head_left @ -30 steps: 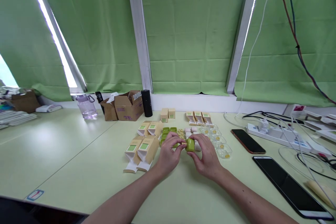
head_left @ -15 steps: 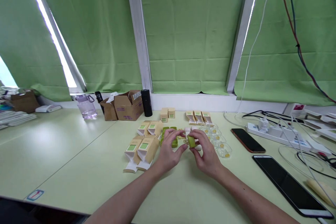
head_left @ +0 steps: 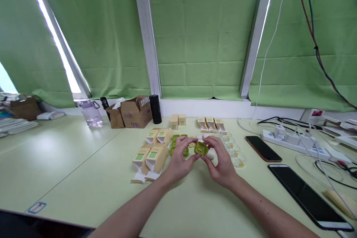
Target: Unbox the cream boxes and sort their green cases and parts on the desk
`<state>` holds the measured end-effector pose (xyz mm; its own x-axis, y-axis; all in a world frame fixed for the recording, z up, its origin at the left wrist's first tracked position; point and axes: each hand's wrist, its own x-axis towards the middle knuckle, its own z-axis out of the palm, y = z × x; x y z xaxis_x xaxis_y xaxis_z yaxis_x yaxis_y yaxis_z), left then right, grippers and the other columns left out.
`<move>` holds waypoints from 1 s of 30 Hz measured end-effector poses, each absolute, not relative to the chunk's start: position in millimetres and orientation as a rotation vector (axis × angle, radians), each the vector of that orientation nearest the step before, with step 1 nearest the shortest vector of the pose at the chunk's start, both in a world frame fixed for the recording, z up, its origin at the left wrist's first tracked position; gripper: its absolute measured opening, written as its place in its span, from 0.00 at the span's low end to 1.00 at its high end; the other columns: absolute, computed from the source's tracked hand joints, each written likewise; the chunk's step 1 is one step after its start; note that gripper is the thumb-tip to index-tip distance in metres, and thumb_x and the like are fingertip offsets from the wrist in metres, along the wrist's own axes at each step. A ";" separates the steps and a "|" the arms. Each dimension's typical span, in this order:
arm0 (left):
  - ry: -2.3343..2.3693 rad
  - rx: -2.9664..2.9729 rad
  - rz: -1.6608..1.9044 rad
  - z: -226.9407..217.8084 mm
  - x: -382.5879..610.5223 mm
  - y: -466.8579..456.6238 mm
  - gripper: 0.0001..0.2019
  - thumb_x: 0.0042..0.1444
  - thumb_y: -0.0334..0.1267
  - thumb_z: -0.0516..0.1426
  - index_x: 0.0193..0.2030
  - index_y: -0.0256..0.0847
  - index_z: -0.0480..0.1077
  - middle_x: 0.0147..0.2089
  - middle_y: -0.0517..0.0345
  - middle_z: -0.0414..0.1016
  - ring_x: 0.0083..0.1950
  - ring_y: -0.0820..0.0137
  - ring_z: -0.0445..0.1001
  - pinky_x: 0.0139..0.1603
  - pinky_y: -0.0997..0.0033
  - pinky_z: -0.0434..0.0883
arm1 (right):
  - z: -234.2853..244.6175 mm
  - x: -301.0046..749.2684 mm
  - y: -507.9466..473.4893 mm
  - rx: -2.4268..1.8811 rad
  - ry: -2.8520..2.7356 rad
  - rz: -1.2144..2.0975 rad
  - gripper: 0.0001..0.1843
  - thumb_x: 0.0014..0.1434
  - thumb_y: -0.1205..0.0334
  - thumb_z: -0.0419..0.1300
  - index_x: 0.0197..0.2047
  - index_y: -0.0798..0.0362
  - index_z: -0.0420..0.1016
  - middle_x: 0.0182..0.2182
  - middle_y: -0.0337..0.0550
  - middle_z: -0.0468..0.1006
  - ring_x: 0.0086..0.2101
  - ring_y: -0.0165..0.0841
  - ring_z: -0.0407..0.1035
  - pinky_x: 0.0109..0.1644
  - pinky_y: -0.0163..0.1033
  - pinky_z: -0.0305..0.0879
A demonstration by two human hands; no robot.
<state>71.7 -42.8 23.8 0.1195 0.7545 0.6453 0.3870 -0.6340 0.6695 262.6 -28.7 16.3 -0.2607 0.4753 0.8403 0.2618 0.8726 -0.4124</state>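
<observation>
Both hands meet over the middle of the table around a small green case (head_left: pixel 201 148), whose hollow inside faces me. My right hand (head_left: pixel 220 161) grips it from the right with curled fingers. My left hand (head_left: pixel 180 160) pinches its left edge with thumb and fingers. Behind the hands lie more green cases (head_left: pixel 176 141), small white pieces (head_left: pixel 211 154) and clear plastic trays with yellow bits (head_left: pixel 234 155). Tan cartons with green labels (head_left: pixel 152 156) lie open to the left.
Two phones (head_left: pixel 262 148) (head_left: pixel 306 195), a power strip (head_left: pixel 292 140) and cables fill the right side. Cardboard boxes (head_left: pixel 134 112), a black cylinder (head_left: pixel 155 109) and a purple bottle (head_left: pixel 90 112) stand along the window sill. More small cartons (head_left: pixel 212 124) sit at the back.
The green case has been turned in my hands: first its closed side showed, now its open hollow faces me. Both hands lifted slightly and stayed together.
</observation>
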 end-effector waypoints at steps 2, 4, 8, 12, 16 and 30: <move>1.103 2.123 1.510 23.6 71.2 -42.6 0.21 0.59 0.37 0.66 0.60 0.47 0.74 0.55 0.49 0.75 0.63 0.55 0.64 0.63 0.48 0.69 | 15.8 263.9 -27.8 -0.538 -1.861 0.187 0.24 0.64 0.70 0.59 0.62 0.46 0.65 0.55 0.54 0.69 0.54 0.46 0.70 0.50 0.51 0.77; 1.097 2.180 1.498 23.2 71.1 -42.3 0.22 0.60 0.36 0.66 0.61 0.47 0.73 0.56 0.49 0.76 0.64 0.55 0.64 0.65 0.47 0.67 | 15.5 264.9 -27.4 -0.528 -1.877 0.148 0.21 0.64 0.71 0.58 0.59 0.47 0.68 0.54 0.54 0.70 0.55 0.46 0.69 0.53 0.53 0.76; 1.130 2.240 1.494 22.4 71.5 -42.0 0.22 0.59 0.34 0.66 0.60 0.47 0.74 0.55 0.50 0.77 0.63 0.55 0.64 0.64 0.47 0.68 | 15.2 265.5 -27.7 -0.510 -1.899 0.093 0.21 0.64 0.73 0.57 0.58 0.48 0.69 0.54 0.54 0.71 0.57 0.46 0.69 0.59 0.55 0.72; 1.159 2.286 1.503 22.0 72.1 -43.1 0.22 0.58 0.31 0.67 0.59 0.46 0.74 0.55 0.51 0.77 0.62 0.56 0.64 0.64 0.48 0.69 | 13.4 264.9 -26.1 -0.493 -1.883 0.053 0.22 0.64 0.74 0.57 0.60 0.48 0.70 0.55 0.54 0.71 0.57 0.45 0.69 0.59 0.53 0.73; 1.162 2.371 1.524 21.0 72.8 -44.2 0.23 0.56 0.28 0.67 0.58 0.45 0.74 0.54 0.50 0.78 0.61 0.55 0.65 0.63 0.47 0.69 | 12.8 265.1 -23.8 -0.524 -1.848 -0.071 0.19 0.65 0.74 0.57 0.55 0.48 0.75 0.50 0.51 0.72 0.48 0.41 0.71 0.48 0.49 0.74; 1.117 2.640 1.639 18.0 75.0 -47.1 0.20 0.58 0.27 0.63 0.57 0.43 0.73 0.51 0.49 0.80 0.57 0.56 0.69 0.58 0.49 0.71 | 16.2 261.7 -28.9 -0.655 -1.863 -0.336 0.13 0.60 0.76 0.60 0.41 0.50 0.79 0.35 0.45 0.71 0.39 0.39 0.63 0.39 0.43 0.63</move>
<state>75.0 -47.1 18.0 0.2831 0.4582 0.8425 0.6166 -0.7598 0.2060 261.7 -28.9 16.2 -0.2674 0.2794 0.9222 0.5838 0.8083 -0.0756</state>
